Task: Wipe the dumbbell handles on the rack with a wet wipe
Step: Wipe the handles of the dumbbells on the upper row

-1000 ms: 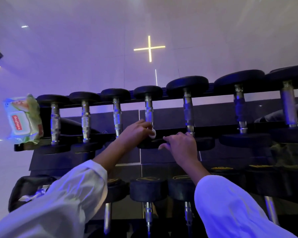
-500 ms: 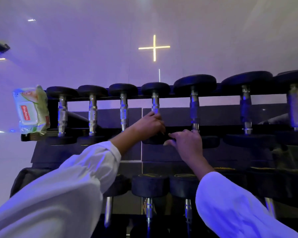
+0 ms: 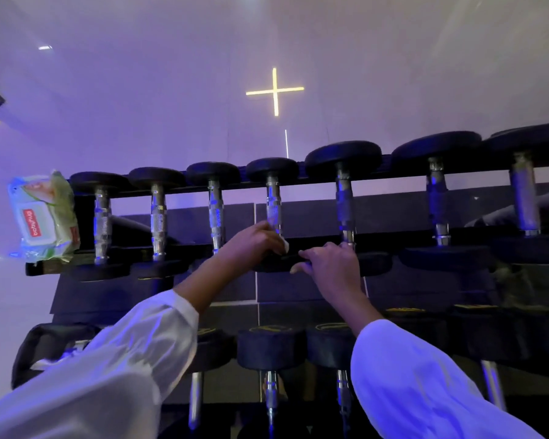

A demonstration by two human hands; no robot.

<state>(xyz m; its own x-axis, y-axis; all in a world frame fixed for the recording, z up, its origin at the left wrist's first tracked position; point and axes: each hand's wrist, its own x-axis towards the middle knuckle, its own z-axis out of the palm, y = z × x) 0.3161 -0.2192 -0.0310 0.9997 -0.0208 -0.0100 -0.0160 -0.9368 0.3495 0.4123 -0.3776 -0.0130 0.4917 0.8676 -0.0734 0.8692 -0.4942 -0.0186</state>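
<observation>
Two tiers of a black metal dumbbell rack (image 3: 45, 268) fill the view from low and close, under violet light. Seven black rubber-headed dumbbells (image 3: 343, 160) with chrome handles lie side by side across the upper tier, and more dumbbells (image 3: 270, 348) sit on the tier below. Both arms, in loose white sleeves (image 3: 108, 375), reach up to the upper row. A green-and-white pack of wet wipes (image 3: 43, 217) with a red label stands at the left end of that tier, just beside the first dumbbell.

The left hand (image 3: 254, 245) curls round the lower end of the fourth dumbbell's knurled chrome handle (image 3: 273, 207). It presses a white wet wipe (image 3: 285, 247) against the metal, and only a small corner of the wipe shows below the fingers. The right hand (image 3: 330, 264) is just beside it, back of the hand to the camera. Its fingers lie over the top of that dumbbell's near rubber head (image 3: 276, 264) and the thumb sits beneath the rim, gripping it.

Half a second earlier the left hand sat a little higher on the handle and covered the wipe entirely. It has since slid toward the near head, and the wipe's corner is exposed. The right hand has kept its hold.
</observation>
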